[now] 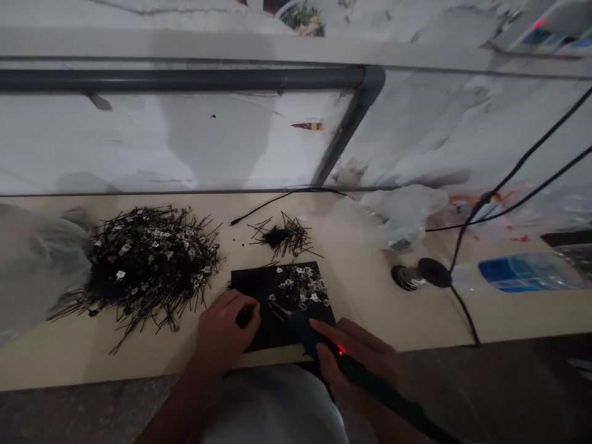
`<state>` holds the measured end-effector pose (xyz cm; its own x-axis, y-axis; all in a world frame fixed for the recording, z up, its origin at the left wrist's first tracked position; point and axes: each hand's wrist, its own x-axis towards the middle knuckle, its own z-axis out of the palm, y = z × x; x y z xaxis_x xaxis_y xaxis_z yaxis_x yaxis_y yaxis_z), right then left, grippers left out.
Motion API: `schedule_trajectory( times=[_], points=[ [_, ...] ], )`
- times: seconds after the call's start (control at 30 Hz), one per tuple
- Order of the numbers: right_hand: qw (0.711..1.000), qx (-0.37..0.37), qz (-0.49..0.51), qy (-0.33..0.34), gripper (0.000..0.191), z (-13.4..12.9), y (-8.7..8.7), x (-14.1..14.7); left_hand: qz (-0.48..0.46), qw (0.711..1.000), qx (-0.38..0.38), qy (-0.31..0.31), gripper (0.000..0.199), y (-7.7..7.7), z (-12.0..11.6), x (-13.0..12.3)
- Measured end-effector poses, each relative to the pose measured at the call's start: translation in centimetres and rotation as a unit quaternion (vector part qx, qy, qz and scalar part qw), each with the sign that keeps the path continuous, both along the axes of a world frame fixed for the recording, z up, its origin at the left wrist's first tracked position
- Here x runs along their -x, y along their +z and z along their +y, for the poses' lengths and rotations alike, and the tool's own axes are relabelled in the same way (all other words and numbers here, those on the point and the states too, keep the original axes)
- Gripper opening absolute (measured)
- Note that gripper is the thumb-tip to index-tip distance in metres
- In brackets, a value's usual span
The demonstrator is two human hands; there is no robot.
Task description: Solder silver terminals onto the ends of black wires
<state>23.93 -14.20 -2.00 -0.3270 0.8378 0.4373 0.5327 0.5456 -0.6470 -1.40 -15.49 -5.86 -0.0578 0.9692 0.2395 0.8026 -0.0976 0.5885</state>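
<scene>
My right hand (356,351) grips a dark green soldering iron (319,339) with a lit red light on its body. The iron's tip points left over a black mat (259,283). At the mat's left edge, my left hand (229,324) is closed with thumb and finger curled together; what they pinch is too dark to make out. Small silvery metal pieces (305,287) lie clustered on the mat's right half, just beyond the iron's tip. Behind the mat sits a small pile of short black wires (284,236).
A large heap of black wires with metal pieces (152,259) covers the table's left, beside a clear plastic bag (37,265). On the right are a wire spool (420,274), a blue-labelled bottle (518,272), crumpled plastic (402,206) and a hanging black cable (522,157).
</scene>
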Motion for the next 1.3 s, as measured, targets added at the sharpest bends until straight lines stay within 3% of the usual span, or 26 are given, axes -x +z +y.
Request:
schedule_trajectory(
  times=[0.33, 0.73, 1.3],
  points=[
    [0.999, -0.025, 0.022, -0.01, 0.046, 0.3, 0.9, 1.0, -0.006, 1.0, 0.004, 0.004, 0.019, -0.1, -0.1, -0.1],
    [0.999, -0.019, 0.026, -0.009, 0.049, -0.1, 0.0, 0.7, -0.017, 1.0, 0.02, 0.006, 0.018, 0.0, 0.0, 0.0],
    [0.999, -0.037, 0.001, 0.007, 0.045, 0.1, 1.1, 1.1, -0.005, 1.0, 0.019, 0.013, 0.017, -0.1, 0.0, -0.2]
  ],
)
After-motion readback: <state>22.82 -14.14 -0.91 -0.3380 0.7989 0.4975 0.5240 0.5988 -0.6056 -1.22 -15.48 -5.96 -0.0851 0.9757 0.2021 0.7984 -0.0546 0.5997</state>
